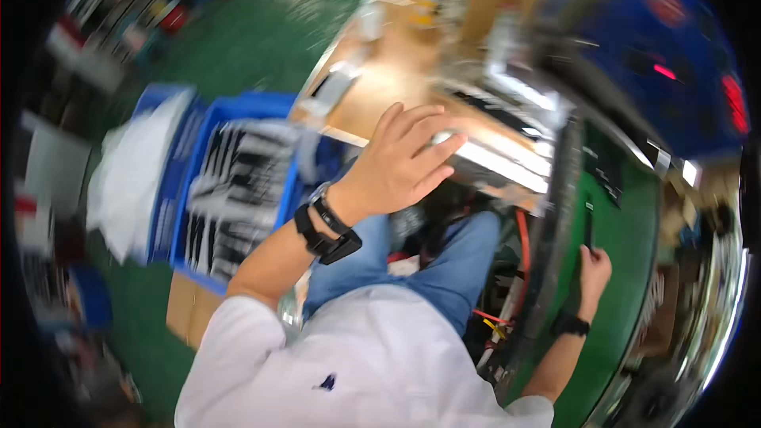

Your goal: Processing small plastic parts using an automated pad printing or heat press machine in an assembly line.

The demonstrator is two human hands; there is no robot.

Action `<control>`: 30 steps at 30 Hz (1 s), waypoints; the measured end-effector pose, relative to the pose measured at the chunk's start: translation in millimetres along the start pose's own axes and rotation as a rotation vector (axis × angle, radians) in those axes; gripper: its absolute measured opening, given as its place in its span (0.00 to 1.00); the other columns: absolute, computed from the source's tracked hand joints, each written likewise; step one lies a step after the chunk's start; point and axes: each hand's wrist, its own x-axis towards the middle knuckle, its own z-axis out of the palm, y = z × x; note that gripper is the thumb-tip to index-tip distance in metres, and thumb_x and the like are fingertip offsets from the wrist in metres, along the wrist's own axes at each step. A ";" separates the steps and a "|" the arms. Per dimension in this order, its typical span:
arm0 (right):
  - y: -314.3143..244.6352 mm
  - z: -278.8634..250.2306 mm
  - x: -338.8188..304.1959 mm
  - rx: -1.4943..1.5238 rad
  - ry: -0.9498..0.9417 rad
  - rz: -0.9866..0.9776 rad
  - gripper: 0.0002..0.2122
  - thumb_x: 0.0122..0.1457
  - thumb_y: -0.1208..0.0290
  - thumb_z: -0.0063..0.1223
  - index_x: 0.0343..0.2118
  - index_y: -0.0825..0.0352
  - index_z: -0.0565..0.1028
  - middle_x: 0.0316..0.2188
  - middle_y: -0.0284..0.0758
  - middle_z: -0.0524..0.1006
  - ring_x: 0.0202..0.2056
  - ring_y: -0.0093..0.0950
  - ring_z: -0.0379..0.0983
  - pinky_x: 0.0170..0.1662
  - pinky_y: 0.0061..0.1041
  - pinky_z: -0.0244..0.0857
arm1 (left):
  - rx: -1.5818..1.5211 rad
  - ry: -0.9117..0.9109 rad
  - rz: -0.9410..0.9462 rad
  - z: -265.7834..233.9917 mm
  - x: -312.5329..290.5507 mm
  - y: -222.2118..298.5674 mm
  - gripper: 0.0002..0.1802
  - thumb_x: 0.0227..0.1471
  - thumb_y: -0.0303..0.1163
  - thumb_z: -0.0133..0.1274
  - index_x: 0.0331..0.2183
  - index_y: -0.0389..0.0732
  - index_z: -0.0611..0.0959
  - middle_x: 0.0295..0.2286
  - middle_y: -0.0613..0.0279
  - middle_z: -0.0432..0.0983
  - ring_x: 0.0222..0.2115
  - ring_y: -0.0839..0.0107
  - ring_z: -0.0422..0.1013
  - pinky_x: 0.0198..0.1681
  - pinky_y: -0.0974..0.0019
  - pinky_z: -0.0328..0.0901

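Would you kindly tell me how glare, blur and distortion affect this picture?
Head view: glare whitens part of the wooden tabletop; blur smears the blue crate; the left hand is comparatively clear; fisheye distortion bows the outer edge of the green surface.

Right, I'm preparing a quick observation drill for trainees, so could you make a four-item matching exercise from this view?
Column one:
1. Left hand
2. Right hand
3. White sheeting
4. Dark pieces

Column two:
A. Lying among white material inside a blue bin
B. Gripping a slim dark strip over a green surface
C. Bunched at a blue container, on the picture's left
D. Raised near a wooden table, two dark bands behind it on the arm

Right pairs: 1-D, 2-B, 3-C, 4-A.
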 end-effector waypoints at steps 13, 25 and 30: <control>-41.7 -2.8 24.9 -0.143 0.024 -0.164 0.18 0.65 0.58 0.62 0.42 0.74 0.79 0.26 0.35 0.75 0.28 0.26 0.69 0.35 0.29 0.66 | 0.725 -0.355 -1.614 -157.3 -390.7 -68.4 0.49 0.37 0.66 0.70 0.44 0.30 0.83 0.44 0.37 0.77 0.47 0.43 0.73 0.49 0.45 0.69; -176.2 -16.8 -20.8 0.079 -0.038 -0.390 0.09 0.63 0.73 0.60 0.42 0.73 0.79 0.30 0.36 0.75 0.30 0.26 0.71 0.37 0.27 0.68 | 0.069 0.434 -1.487 -88.5 -395.5 -50.0 0.36 0.50 0.31 0.69 0.57 0.34 0.71 0.38 0.53 0.76 0.39 0.58 0.75 0.47 0.57 0.71; -239.3 -12.4 -20.2 0.259 -0.111 -0.553 0.08 0.62 0.74 0.61 0.42 0.72 0.79 0.31 0.36 0.73 0.31 0.26 0.71 0.37 0.25 0.67 | -0.284 0.737 -1.457 -15.7 -419.3 -81.9 0.27 0.58 0.23 0.60 0.57 0.37 0.70 0.35 0.61 0.73 0.33 0.70 0.72 0.41 0.65 0.71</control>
